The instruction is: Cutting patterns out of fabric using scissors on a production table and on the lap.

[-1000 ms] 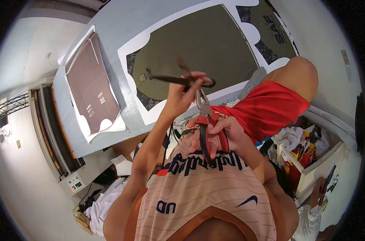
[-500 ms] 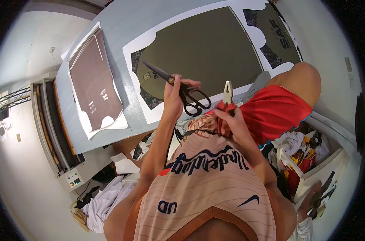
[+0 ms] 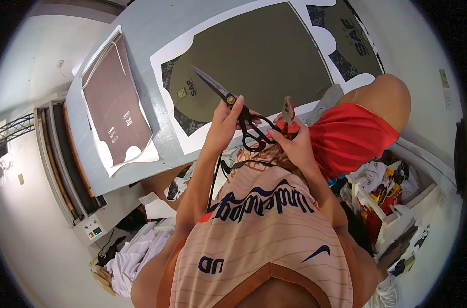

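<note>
Large black-handled scissors (image 3: 248, 126) rest in my left hand (image 3: 225, 119), which is closed around them near the pivot. Their blades are together and point up and to the left, over the dark green printed panel (image 3: 254, 51). My right hand (image 3: 297, 146) is closed on a pair of pliers (image 3: 288, 109) with red handles and metal jaws that point upward. The thumb of that hand is at the scissors' handle loops and seems to touch them. Part of the pliers' handles is hidden by my fingers.
A blue-grey table (image 3: 146, 46) bears the green panel, a brown printed panel (image 3: 112, 97) at left and another dark printed piece (image 3: 349, 46) at right. A roller machine (image 3: 71, 164) stands left. White cloth (image 3: 138, 256) lies lower left; an open box (image 3: 387, 226) of scraps sits right.
My hands have come closer together. The pliers have turned and moved left and up to the scissors' handles, and my right thumb has reached the loops. The scissors have shifted slightly right.
</note>
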A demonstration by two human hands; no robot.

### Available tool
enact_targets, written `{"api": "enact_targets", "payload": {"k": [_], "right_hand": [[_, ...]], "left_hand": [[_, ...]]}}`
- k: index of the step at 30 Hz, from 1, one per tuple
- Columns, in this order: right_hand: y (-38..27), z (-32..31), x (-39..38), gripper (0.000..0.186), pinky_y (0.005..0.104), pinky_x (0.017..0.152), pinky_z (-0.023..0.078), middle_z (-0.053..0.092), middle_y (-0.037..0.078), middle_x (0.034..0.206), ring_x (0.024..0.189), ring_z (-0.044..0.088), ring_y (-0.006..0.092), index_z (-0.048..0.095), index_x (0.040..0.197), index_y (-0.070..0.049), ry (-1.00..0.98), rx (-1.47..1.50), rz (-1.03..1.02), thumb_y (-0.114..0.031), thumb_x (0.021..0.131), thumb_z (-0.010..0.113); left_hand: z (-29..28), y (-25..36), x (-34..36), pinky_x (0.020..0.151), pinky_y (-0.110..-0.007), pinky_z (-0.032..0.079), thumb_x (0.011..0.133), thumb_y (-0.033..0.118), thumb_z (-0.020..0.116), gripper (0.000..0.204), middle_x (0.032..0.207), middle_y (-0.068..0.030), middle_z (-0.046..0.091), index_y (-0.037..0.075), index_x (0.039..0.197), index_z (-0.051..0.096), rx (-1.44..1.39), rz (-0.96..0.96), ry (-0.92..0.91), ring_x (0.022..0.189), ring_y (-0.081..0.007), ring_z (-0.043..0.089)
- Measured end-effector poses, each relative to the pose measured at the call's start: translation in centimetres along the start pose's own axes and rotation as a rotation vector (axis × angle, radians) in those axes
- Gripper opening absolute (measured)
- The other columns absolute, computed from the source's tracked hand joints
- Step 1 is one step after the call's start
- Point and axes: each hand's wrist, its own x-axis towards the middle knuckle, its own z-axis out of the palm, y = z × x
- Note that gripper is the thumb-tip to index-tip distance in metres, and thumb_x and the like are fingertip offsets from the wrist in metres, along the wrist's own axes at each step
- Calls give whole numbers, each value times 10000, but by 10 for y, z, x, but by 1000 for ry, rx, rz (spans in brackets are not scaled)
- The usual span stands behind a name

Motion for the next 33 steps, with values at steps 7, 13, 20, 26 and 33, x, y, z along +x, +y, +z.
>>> {"api": "enact_targets", "payload": {"k": [7, 13, 20, 26, 33], "right_hand": [[5, -10, 3, 263, 247, 784, 520, 659, -8, 917, 853, 622, 68, 604, 1089, -11, 39, 14, -8, -5, 889, 774], [-5, -17, 8, 239, 227, 769, 484, 613, -12, 914, 825, 566, 67, 601, 1079, -14, 112, -119, -161, -6, 903, 763], [-8, -14, 8, 211, 232, 752, 471, 612, -8, 876, 806, 549, 66, 603, 1073, 8, 103, -266, -222, -13, 917, 744], [-4, -24, 5, 201, 251, 662, 517, 701, 67, 899, 771, 664, 118, 616, 1155, 21, 211, 13, -81, -38, 971, 668], [-49, -6, -15, 281, 226, 522, 513, 703, 116, 888, 808, 715, 166, 574, 1214, 25, -61, 235, 186, -91, 967, 645]], "left_hand": [[-9, 3, -3, 439, -252, 457, 1093, 299, 533, 265, 793, -101, 671, 35, 1088, 510, 44, 31, -51, 603, -150, 644], [-10, -21, -4, 480, -249, 420, 1012, 231, 685, 194, 772, -44, 658, 49, 1074, 708, -208, -183, 156, 623, -113, 599], [-5, -42, -10, 521, -266, 383, 984, 203, 724, 149, 834, 9, 643, 57, 974, 698, -425, -101, 240, 608, -102, 539], [-3, -27, -15, 472, -243, 338, 968, 165, 739, 169, 784, -9, 630, 1, 1002, 713, -370, 62, 291, 547, -106, 528], [4, -29, -17, 459, -198, 325, 922, 69, 766, 162, 788, -17, 692, -24, 1054, 745, -337, 122, 289, 555, -70, 557]]}}
